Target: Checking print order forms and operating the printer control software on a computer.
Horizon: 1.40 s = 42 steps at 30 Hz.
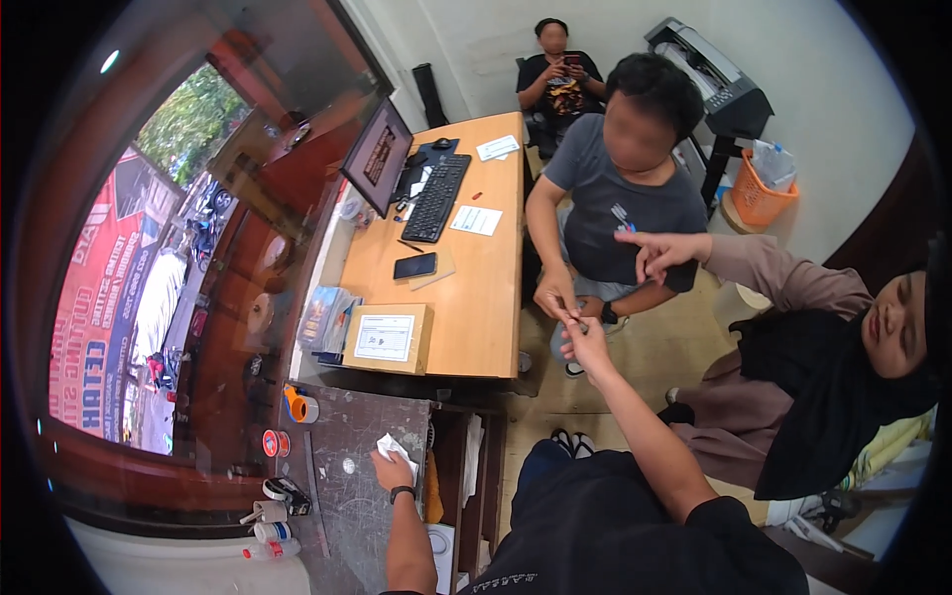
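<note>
My left hand rests on the dark, scuffed worktop, its fingers closed over a crumpled white cloth or tissue; which of the two I cannot tell. Stretched out ahead, my right hand meets the hand of a person in a grey T-shirt. The fingertips of both hands come together around something small, too small to name. Beside them, another person's hand in a brownish sleeve points toward the seated person.
A wooden desk carries a keyboard, monitor, phone and cardboard box. Tape rolls, a metal ruler and small bottles lie along the worktop's left. Another seated person and a large printer are behind.
</note>
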Available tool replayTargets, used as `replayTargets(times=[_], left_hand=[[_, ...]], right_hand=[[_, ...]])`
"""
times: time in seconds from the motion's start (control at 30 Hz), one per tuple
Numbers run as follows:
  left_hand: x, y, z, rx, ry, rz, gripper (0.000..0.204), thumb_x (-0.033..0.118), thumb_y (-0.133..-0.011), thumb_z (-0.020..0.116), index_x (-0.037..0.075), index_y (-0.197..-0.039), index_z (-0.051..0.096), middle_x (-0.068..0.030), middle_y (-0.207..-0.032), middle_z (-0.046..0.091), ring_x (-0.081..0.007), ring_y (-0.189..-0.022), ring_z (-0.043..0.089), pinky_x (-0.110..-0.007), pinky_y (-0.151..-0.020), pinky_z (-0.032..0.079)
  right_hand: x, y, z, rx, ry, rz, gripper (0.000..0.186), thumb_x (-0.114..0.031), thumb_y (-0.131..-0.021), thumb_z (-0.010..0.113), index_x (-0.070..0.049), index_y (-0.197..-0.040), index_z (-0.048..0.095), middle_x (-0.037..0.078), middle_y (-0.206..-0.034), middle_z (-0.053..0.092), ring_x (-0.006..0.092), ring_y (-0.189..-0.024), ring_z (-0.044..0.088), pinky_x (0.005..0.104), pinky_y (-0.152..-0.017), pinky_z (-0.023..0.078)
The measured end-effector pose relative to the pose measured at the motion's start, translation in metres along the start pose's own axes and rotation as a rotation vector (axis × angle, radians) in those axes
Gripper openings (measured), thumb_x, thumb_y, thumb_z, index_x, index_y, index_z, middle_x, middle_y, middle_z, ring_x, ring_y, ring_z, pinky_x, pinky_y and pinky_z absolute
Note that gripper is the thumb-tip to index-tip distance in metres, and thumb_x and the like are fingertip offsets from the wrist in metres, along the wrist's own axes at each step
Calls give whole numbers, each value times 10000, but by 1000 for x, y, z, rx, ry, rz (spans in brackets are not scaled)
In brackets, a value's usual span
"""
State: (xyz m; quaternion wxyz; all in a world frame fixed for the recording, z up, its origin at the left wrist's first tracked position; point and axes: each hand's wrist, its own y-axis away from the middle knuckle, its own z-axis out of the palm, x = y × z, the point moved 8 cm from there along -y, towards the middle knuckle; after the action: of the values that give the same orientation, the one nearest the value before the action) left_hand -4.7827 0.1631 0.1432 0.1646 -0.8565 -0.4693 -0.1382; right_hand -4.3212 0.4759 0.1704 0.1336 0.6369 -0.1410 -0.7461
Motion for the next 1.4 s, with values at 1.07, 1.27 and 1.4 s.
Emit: replayTargets(times=[1.07, 1.27, 1.4], left_hand=[[49, 48, 56, -688, 1103, -426, 203, 43, -905, 569, 2, -1103, 586, -87, -1016, 662, -171, -890, 644, -318, -808, 514], [151, 117, 39, -1251, 1318, -319, 316, 9, -902, 543, -9, -1216, 573, -87, -1128, 661, -182, -1005, 647, -306, -891, 498], [169, 124, 44, -1353, 1206, -181, 272, 3, -892, 545, -6, -1161, 583, -66, -1065, 662, -146, -966, 631, -278, -872, 483]], right_hand=[[127, 150, 98, -598, 258, 238, 299, -313, -1020, 449, -29, -1003, 541, 129, -899, 660, 212, -794, 665, 335, -676, 525], [70, 168, 125, -414, 655, -191, 424, -355, -891, 704, 9, -1084, 602, 41, -833, 621, 105, -699, 557, 284, -600, 465], [81, 158, 99, -372, 511, -170, 231, -218, -879, 720, -9, -945, 647, -19, -688, 568, 58, -621, 493, 264, -545, 404]])
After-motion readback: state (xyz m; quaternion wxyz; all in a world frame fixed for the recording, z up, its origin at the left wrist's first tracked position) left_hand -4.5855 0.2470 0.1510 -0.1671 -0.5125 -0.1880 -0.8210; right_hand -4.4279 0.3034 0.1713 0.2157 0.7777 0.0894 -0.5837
